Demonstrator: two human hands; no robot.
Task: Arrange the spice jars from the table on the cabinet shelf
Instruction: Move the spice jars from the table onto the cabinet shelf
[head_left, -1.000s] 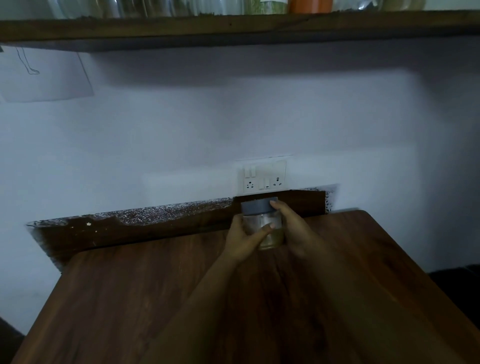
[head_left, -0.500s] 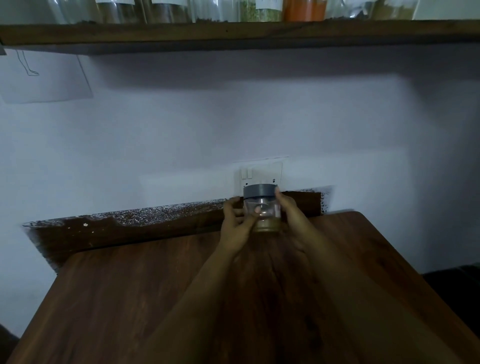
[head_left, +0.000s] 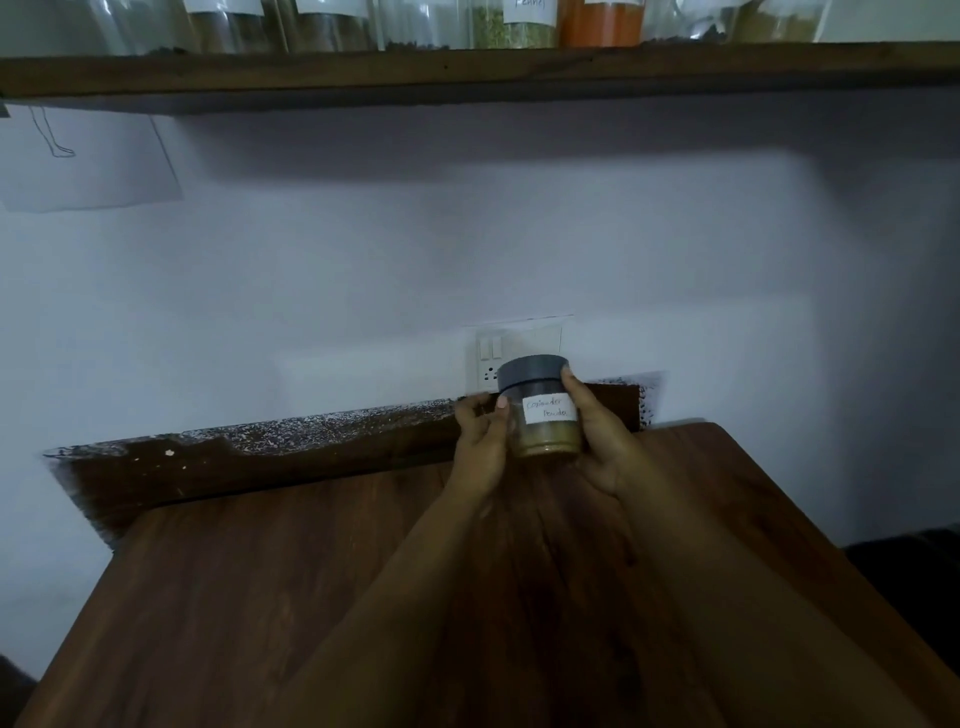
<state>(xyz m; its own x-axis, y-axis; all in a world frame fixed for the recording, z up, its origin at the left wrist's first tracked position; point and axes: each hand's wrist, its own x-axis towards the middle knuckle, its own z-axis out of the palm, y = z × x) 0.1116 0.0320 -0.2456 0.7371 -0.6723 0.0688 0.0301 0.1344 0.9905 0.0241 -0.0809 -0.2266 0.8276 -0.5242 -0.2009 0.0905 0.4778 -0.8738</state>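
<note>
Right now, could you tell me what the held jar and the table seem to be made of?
Jar: clear glass or plastic, powder showing through; matte grey lid, likely plastic; paper label. Table: dark wood or veneer, visible grain, slight sheen.

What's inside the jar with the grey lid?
The jar holds a yellowish-brown powder filling its lower part. A white handwritten label seems to read coriander powder. The left hand and right hand cover its sides.

Between the bare wooden table (head_left: 260, 597) and the shelf (head_left: 467, 73) the wall space lies open — but jars (head_left: 514, 26) crowd the shelf front, only its far-right end looking bare.
</note>
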